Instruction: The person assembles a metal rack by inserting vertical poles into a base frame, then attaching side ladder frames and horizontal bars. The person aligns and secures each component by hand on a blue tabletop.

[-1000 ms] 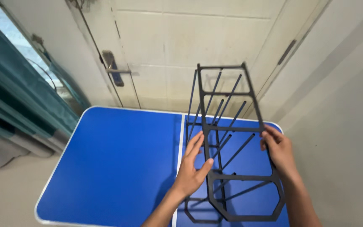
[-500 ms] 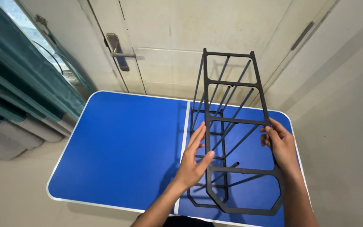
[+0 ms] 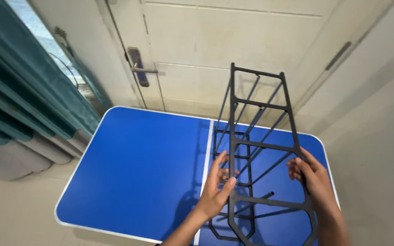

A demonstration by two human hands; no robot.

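A tall black rack frame (image 3: 257, 104), made of two side panels joined by thin rods, stands upright on the right half of a blue folding table (image 3: 142, 164). My left hand (image 3: 216, 189) presses flat against the near panel's left upright, fingers spread. On the other side, my right hand (image 3: 312, 175) grips the right upright about halfway up the frame. The frame's lower end rests on the table near its front edge.
A white door (image 3: 233, 45) with a metal lever handle (image 3: 137, 67) stands right behind the table. Teal curtains (image 3: 19, 100) hang at the left by a window. A pale wall runs along the right side, and light floor shows at the lower left.
The view has shifted so the table and rack sit lower and closer. Both hands stay on the rack's sides, and the rack stands slightly more upright.
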